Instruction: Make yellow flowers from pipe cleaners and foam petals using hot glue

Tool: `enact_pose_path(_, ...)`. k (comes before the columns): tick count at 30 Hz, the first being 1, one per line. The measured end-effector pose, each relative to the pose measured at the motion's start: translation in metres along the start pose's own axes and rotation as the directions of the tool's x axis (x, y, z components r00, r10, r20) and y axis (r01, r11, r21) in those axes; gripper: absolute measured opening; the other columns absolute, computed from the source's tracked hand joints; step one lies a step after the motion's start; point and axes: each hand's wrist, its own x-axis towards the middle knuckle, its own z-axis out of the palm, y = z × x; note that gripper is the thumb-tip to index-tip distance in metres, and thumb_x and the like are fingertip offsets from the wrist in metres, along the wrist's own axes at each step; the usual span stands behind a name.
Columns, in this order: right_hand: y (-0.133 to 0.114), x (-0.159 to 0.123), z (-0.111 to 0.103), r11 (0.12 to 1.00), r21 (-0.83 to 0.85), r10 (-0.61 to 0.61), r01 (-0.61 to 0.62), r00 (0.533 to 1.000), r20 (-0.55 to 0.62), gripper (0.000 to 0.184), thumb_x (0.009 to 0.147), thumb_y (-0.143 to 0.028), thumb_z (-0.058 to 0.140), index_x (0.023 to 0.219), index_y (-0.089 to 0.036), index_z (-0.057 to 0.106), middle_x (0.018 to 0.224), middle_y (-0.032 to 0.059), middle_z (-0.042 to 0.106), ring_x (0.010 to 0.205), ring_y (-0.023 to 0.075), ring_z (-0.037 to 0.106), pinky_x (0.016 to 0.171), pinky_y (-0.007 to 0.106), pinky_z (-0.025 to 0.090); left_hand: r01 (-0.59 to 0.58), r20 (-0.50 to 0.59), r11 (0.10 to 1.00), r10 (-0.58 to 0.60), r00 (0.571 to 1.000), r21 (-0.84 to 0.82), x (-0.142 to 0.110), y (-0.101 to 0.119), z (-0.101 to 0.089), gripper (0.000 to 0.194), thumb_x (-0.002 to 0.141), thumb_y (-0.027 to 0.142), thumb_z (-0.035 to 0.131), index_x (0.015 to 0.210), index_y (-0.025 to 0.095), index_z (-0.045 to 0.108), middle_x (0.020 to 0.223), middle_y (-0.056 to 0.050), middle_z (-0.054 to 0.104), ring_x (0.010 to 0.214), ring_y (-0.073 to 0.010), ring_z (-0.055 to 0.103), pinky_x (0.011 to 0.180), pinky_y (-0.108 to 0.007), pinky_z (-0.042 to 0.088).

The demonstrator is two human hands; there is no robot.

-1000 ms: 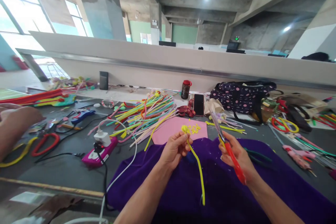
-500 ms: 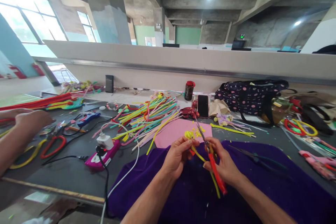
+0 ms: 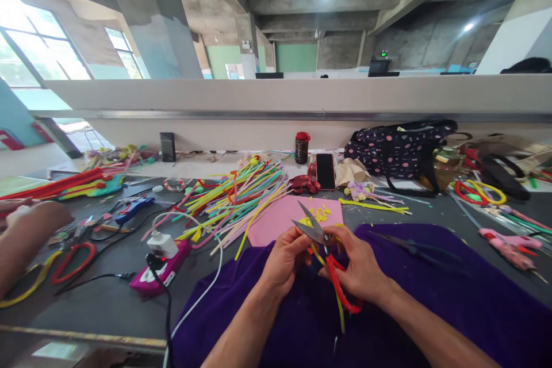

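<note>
My left hand [image 3: 281,261] is closed, fingertips pinching a yellow fuzzy pipe cleaner piece [image 3: 305,222] at its bunched top. Its long stem [image 3: 340,315] hangs down between my hands, and a bit of orange shows by my fingers. In my right hand [image 3: 361,261] is a pair of scissors [image 3: 318,234] with red handles. Its blades are spread and point up and left, right beside the yellow top. Just beyond, small yellow clippings [image 3: 319,213] lie on a pink sheet [image 3: 268,223]. A purple cloth [image 3: 237,313] spreads beneath both hands.
Colourful pipe cleaners [image 3: 241,192] are heaped behind the pink sheet. At left are a magenta power strip [image 3: 161,273] with cables and another person's hand [image 3: 38,221]. A phone [image 3: 325,171], a red-lidded bottle [image 3: 302,148] and a patterned bag [image 3: 392,152] line the back. Pliers [image 3: 414,248] rest on the cloth.
The scissor blades have gone from nearly closed to spread apart, and they now tilt left over the yellow top. My view has turned slightly right.
</note>
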Motion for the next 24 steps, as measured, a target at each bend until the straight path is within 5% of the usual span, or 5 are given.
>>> enact_pose_path(24, 0.0031, -0.0005, 0.0031, 0.999, 0.001, -0.038, 0.038, 0.999, -0.033, 0.062, 0.063, -0.029, 0.072, 0.117, -0.023, 0.043, 0.1, 0.0044, 0.056, 0.085, 0.0196, 0.054, 0.075, 0.03, 0.043, 0.005, 0.012, 0.999, -0.006, 1.0, 0.045, -0.0003, -0.0022, 0.0013, 0.019, 0.067, 0.03, 0.068, 0.075, 0.014, 0.065, 0.064, -0.001, 0.058, 0.051, -0.0058, 0.045, 0.039, -0.014, 0.032)
